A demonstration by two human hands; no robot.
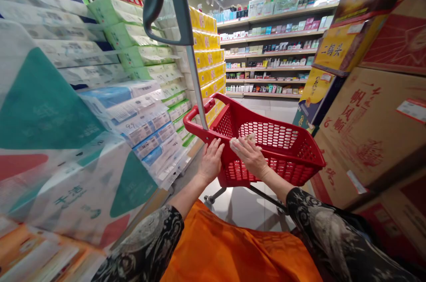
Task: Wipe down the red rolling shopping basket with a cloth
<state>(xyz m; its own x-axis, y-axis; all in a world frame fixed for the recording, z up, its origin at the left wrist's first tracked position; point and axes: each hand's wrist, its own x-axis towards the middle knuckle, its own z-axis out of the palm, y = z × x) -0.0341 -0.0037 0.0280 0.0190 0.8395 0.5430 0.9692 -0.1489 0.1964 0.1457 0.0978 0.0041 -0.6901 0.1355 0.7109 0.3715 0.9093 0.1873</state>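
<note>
A red plastic shopping basket [286, 149] on wheels stands in the aisle in front of me, with a tall metal pull handle [181, 11] and grey grip rising from its near left corner. My left hand [210, 160] rests flat against the basket's near rim, fingers stretched out. My right hand [249, 154] lies on the rim beside it, closed over a small pale cloth or tissue [240, 141]. The basket looks empty inside.
Stacked packs of tissue and toilet paper [100, 95] fill the shelves close on my left. Large cardboard boxes [372, 118] are piled on my right. Shelves of small bottles and boxes [273, 56] cross the far end of the aisle. Orange fabric [233, 251] covers my lap.
</note>
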